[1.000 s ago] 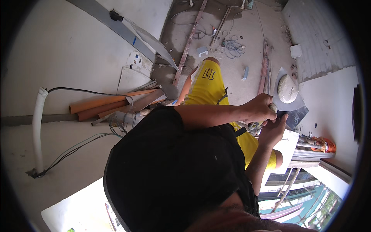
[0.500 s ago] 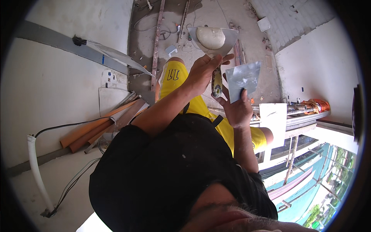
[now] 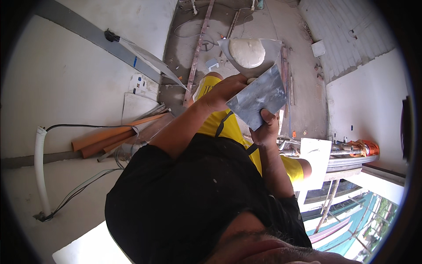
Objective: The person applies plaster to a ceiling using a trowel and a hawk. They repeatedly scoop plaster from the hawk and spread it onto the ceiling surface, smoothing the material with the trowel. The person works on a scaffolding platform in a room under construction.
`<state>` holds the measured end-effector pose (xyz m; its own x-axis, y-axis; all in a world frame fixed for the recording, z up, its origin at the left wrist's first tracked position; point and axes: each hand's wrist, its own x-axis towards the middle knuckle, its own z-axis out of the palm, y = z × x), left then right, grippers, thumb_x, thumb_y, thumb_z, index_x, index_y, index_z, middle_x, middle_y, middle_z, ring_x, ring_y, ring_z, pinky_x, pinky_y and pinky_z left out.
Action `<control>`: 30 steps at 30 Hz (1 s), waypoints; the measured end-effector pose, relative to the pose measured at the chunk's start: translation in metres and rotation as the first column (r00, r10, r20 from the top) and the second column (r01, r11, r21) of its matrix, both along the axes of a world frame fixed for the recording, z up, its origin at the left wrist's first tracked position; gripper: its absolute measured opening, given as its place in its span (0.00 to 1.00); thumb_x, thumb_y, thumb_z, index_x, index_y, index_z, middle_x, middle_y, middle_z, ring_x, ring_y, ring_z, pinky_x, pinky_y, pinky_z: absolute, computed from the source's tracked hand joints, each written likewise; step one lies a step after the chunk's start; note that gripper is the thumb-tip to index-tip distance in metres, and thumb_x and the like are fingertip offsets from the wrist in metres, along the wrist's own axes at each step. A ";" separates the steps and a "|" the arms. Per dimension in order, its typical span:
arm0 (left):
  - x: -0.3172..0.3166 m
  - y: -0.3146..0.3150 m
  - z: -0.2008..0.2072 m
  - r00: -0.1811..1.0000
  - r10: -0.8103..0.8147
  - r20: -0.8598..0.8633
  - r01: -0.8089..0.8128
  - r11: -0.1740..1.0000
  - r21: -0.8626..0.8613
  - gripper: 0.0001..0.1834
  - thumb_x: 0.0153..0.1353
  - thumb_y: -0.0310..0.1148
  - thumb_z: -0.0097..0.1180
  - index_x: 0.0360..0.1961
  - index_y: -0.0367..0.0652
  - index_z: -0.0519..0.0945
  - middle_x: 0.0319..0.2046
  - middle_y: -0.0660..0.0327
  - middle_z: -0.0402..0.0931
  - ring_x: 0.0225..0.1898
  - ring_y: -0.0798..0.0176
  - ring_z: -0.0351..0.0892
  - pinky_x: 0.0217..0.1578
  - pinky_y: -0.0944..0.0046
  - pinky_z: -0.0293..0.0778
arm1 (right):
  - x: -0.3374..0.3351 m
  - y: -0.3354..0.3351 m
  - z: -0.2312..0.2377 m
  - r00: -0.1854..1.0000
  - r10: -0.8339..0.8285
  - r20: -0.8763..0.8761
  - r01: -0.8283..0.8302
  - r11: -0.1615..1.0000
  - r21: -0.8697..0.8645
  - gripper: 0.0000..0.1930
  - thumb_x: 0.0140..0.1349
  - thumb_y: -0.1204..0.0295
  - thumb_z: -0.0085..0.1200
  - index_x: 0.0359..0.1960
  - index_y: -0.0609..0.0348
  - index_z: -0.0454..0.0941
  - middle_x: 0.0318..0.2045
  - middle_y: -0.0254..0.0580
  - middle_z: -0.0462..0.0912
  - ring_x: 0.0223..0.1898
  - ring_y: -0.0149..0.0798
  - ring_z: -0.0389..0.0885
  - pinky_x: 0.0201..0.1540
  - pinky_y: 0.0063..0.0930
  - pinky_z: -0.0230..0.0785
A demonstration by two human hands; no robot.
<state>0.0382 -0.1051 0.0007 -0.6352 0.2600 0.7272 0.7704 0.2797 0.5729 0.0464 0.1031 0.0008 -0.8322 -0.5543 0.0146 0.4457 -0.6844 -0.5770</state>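
Note:
My left hand [image 3: 227, 90] is closed round the handle of a wide putty knife. A rounded lump of off-white putty [image 3: 247, 53] sits on its broad blade [image 3: 272, 49]. In front of that hand I see the flat grey metal blade of a trowel [image 3: 258, 97], smeared with pale streaks. My right hand [image 3: 266, 130] grips the trowel at its lower end, thumb lying on the face and the other fingers hidden behind. The trowel's upper edge overlaps the lower part of the putty knife and covers its handle and my left fingertips. Whether the two blades touch I cannot tell.
Orange-brown pipes [image 3: 112, 135] lean by the left wall, near a white upright pipe [image 3: 40, 167] with cables. A long reddish bar [image 3: 198, 55] lies on the dusty floor. At right are a white board [image 3: 314, 163], stacked metal lengths [image 3: 347, 162] and an opening onto scaffolding.
The trowel has swung left and tilted, now in front of my left hand and the putty knife's handle. Before, it stood apart to the right. The putty lump stays on the blade.

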 end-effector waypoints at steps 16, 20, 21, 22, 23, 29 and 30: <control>0.326 -0.141 0.286 -0.592 0.608 -0.529 -0.085 -0.700 -0.709 0.60 0.45 0.49 0.76 0.78 0.65 0.55 0.79 0.59 0.50 0.79 0.51 0.48 0.74 0.34 0.48 | -0.170 0.064 -0.025 0.953 -0.133 -0.273 0.129 0.991 -0.032 0.17 0.66 0.70 0.58 0.54 0.64 0.77 0.48 0.44 0.84 0.44 0.41 0.83 0.48 0.38 0.77; 0.432 -0.198 0.319 -0.765 0.224 -0.603 0.382 -0.596 -0.706 0.61 0.47 0.50 0.76 0.79 0.64 0.50 0.79 0.60 0.48 0.78 0.49 0.50 0.71 0.27 0.50 | -0.219 0.098 -0.015 0.934 -0.153 -0.323 0.160 0.987 -0.005 0.16 0.67 0.69 0.56 0.53 0.64 0.78 0.46 0.45 0.85 0.43 0.40 0.83 0.49 0.38 0.77; 0.448 -0.210 0.322 -0.744 0.146 -0.651 0.482 -0.557 -0.676 0.57 0.48 0.50 0.75 0.78 0.64 0.55 0.77 0.60 0.56 0.76 0.50 0.57 0.70 0.31 0.55 | -0.224 0.105 -0.015 0.929 -0.198 -0.314 0.217 0.976 0.026 0.16 0.67 0.69 0.56 0.53 0.64 0.78 0.47 0.45 0.84 0.43 0.40 0.83 0.48 0.37 0.77; 0.480 -0.213 0.324 -0.809 0.205 -0.550 0.405 -0.483 -0.776 0.59 0.53 0.60 0.67 0.79 0.58 0.45 0.79 0.55 0.45 0.78 0.44 0.47 0.72 0.29 0.50 | -0.227 0.109 -0.004 0.917 -0.227 -0.328 0.262 0.963 0.066 0.16 0.67 0.68 0.57 0.53 0.64 0.78 0.47 0.45 0.84 0.43 0.40 0.82 0.47 0.37 0.76; 0.511 -0.216 0.325 -0.859 0.261 -0.440 0.321 -0.394 -0.861 0.64 0.58 0.70 0.59 0.80 0.51 0.36 0.81 0.50 0.33 0.80 0.39 0.37 0.73 0.27 0.46 | -0.225 0.105 0.013 0.913 -0.115 -0.392 0.139 0.990 0.032 0.16 0.67 0.69 0.56 0.52 0.64 0.79 0.48 0.45 0.83 0.43 0.41 0.80 0.44 0.37 0.74; 0.559 -0.247 0.277 -0.772 0.170 -0.612 0.341 -0.702 -0.625 0.29 0.60 0.57 0.60 0.64 0.74 0.74 0.55 0.69 0.83 0.58 0.53 0.82 0.58 0.48 0.76 | -0.248 0.108 0.040 0.847 -0.256 -0.466 0.296 0.955 0.015 0.23 0.60 0.67 0.59 0.55 0.68 0.77 0.49 0.51 0.81 0.46 0.45 0.79 0.41 0.35 0.71; 0.569 -0.248 0.275 -0.757 0.159 -0.634 0.357 -0.713 -0.604 0.29 0.61 0.59 0.59 0.64 0.76 0.74 0.56 0.71 0.83 0.59 0.53 0.81 0.59 0.49 0.75 | -0.247 0.103 0.052 0.837 -0.242 -0.491 0.294 0.955 0.031 0.24 0.60 0.67 0.59 0.56 0.69 0.76 0.49 0.52 0.81 0.47 0.45 0.79 0.40 0.35 0.71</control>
<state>0.6071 -0.3528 0.2755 0.1749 -0.7833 0.5966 -0.7972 -0.4683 -0.3811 -0.2005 0.2058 0.0524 -0.8527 -0.3310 0.4041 -0.0944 -0.6633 -0.7424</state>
